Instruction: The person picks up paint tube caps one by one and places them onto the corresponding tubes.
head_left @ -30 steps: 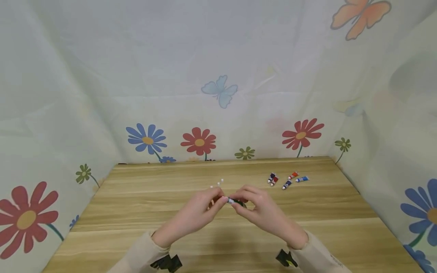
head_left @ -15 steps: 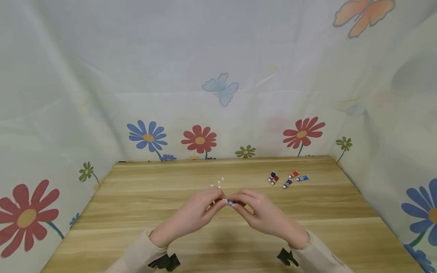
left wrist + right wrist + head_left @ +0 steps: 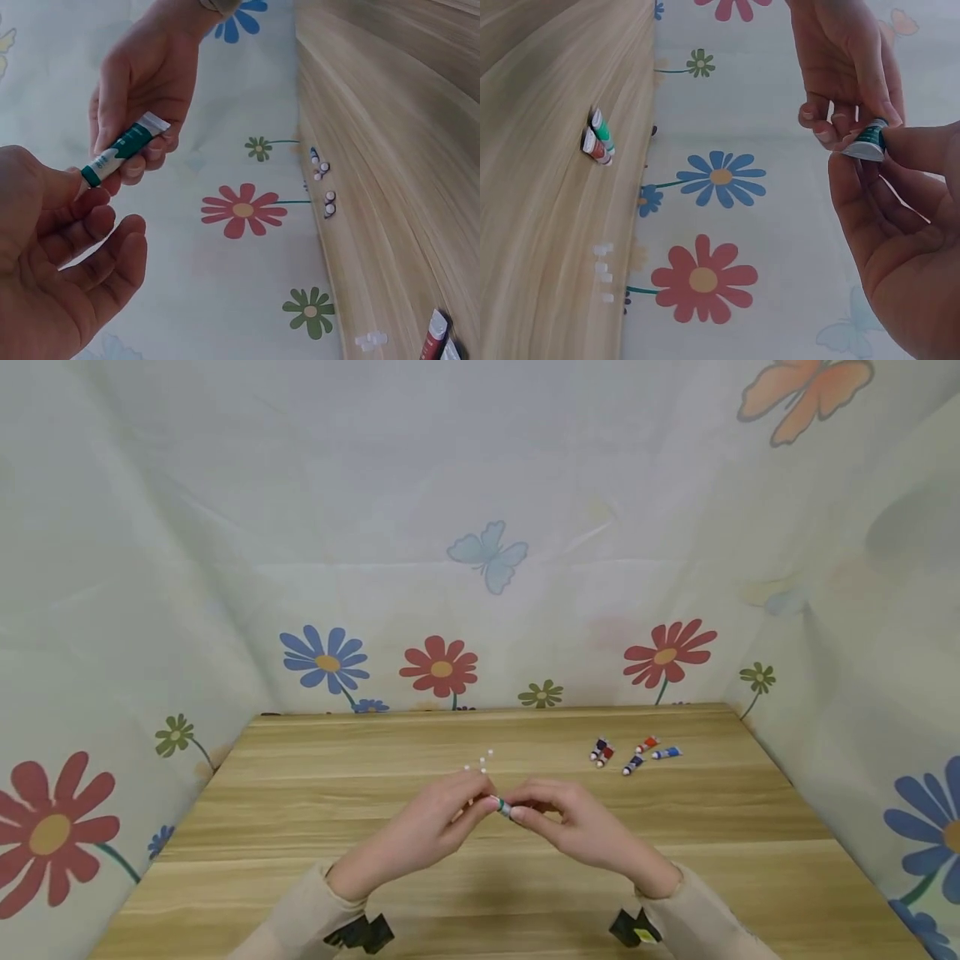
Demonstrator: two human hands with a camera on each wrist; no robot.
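A small green-and-white paint tube (image 3: pixel 504 808) is held in the air between both hands, over the middle of the table. With thumb and index finger my left hand (image 3: pixel 438 814) pinches its narrow cap end, the cap itself covered by the fingertips. My right hand (image 3: pixel 581 822) grips the tube's body from the other side. In the left wrist view the tube (image 3: pixel 126 150) lies slanted, its flat crimped end pointing up past the right hand's thumb. The right wrist view has that crimped end (image 3: pixel 864 151) facing the camera between right thumb and fingers.
Several small white caps (image 3: pixel 483 761) lie just beyond the left hand. Farther right on the wooden table (image 3: pixel 360 747) are several paint tubes, among them a blue one (image 3: pixel 666 752) and an orange-red one (image 3: pixel 647 744). The right wrist view also shows a green tube (image 3: pixel 602 131) beside a reddish-brown one (image 3: pixel 596 148).
The tube has turned between the hands: a green band now shows by the left fingertips, and less dark green shows at the right fingers. Both hands stay in nearly the same place.
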